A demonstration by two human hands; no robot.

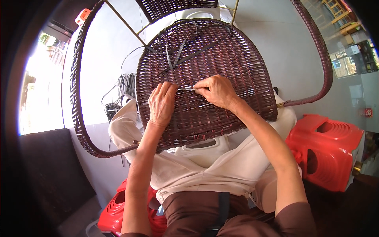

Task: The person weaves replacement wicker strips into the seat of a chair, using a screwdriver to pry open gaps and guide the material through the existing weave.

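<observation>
A dark brown woven wicker chair seat [241, 65] lies across my knees. Over its middle, my left hand [162, 103] is closed with fingertips pinched together at the weave. My right hand [218, 91] pinches a thin, pale, shiny strip [187, 89] that runs across to the left fingertips. Whether the strip is a flat weaving strand or a slim tool is too small to tell. Beyond the hands, loose dark flat strands [173, 59] lie on the far left part of the seat.
The chair's wrapped arms curve out at the left [77, 98] and right [325, 59]. A bundle of dark strands [125, 85] hangs beside the seat's left edge. Red plastic stools [329, 152] stand at the right, with another red stool [114, 211] at lower left.
</observation>
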